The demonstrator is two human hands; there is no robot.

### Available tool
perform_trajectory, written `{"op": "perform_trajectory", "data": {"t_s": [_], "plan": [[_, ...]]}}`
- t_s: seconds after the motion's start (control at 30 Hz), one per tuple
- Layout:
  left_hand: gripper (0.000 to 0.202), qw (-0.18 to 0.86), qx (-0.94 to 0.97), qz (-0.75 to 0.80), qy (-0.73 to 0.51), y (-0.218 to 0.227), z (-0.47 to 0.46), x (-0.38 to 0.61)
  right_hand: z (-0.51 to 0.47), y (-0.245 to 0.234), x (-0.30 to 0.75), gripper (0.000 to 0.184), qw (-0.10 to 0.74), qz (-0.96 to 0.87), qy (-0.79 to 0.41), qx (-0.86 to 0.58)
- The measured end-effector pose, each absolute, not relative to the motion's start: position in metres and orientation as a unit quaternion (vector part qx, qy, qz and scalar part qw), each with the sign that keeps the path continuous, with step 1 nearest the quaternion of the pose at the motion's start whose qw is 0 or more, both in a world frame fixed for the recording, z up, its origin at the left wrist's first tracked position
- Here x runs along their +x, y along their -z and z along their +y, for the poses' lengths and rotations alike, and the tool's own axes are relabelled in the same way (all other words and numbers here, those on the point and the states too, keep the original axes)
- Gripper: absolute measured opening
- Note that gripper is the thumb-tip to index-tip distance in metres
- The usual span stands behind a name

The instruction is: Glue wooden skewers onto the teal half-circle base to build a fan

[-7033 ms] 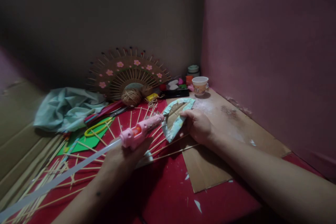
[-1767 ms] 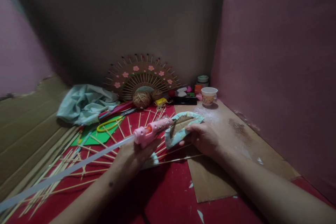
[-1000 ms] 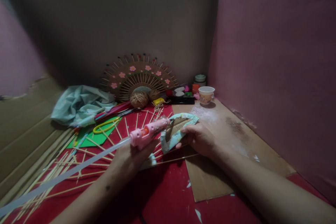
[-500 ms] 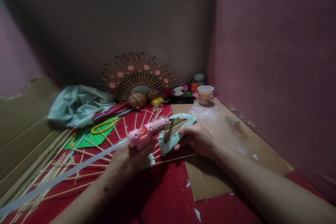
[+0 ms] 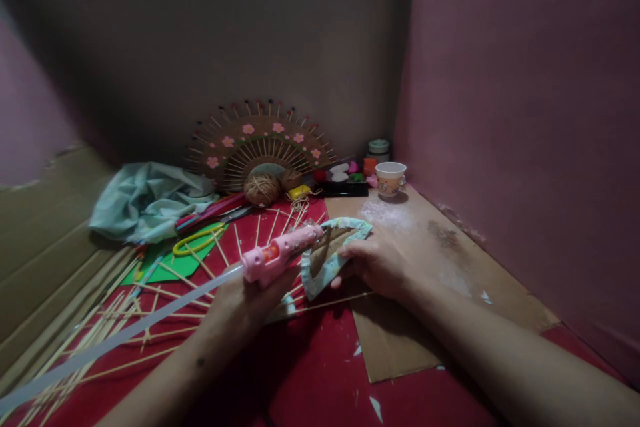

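Observation:
My left hand (image 5: 265, 297) is wrapped round a pink glue gun (image 5: 283, 250), and a long pale glue stick (image 5: 150, 320) trails from its back end. The gun's nozzle points at a half-round piece of cardboard (image 5: 327, 247) edged with folded light-blue fabric. At its right side, my right hand (image 5: 373, 263) pinches that piece between thumb and fingers, tilted up above the table. Whether the nozzle touches it, I cannot tell. Beneath my hands, thin wooden sticks (image 5: 175, 273) fan out over the red cloth (image 5: 310, 367), with a bit of light-blue fabric at their base.
A decorated stick fan (image 5: 240, 140) leans against the back wall. Near it are a twine ball (image 5: 263, 190), crumpled light-blue fabric (image 5: 150, 203), yellow-handled scissors (image 5: 195, 243) and green paper (image 5: 175, 267). A paper cup (image 5: 391, 180) stands on a stained cardboard sheet (image 5: 450, 267) at right.
The fabric-edged piece has shifted very slightly left and down in my right hand. The glue gun stays almost in the same place at its edge.

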State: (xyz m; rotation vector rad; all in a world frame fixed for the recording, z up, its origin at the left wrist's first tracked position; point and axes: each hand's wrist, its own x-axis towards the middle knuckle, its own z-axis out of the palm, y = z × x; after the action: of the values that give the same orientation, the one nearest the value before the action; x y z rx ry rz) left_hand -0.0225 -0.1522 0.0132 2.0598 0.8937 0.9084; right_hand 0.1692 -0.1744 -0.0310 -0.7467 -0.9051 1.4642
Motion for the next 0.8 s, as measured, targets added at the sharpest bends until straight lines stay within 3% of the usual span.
{"op": "perform_trajectory", "data": {"t_s": [0.47,0.67,0.8], "plan": [[0.04,0.294,0.815,0.361,-0.344,-0.019,-0.153,-0.023,-0.173,0.031,0.169,0.032,0.585,-0.393,-0.642,-0.302],[0.043,0.336,0.833,0.342,-0.276,-0.023,-0.15,-0.027,-0.174,0.028,0.168,0.032,0.591,-0.396,-0.636,-0.298],[0.044,0.328,0.828,0.342,-0.301,-0.022,-0.151,-0.026,-0.175,0.027,0.168,0.031,0.59,-0.399,-0.636,-0.297]]}}
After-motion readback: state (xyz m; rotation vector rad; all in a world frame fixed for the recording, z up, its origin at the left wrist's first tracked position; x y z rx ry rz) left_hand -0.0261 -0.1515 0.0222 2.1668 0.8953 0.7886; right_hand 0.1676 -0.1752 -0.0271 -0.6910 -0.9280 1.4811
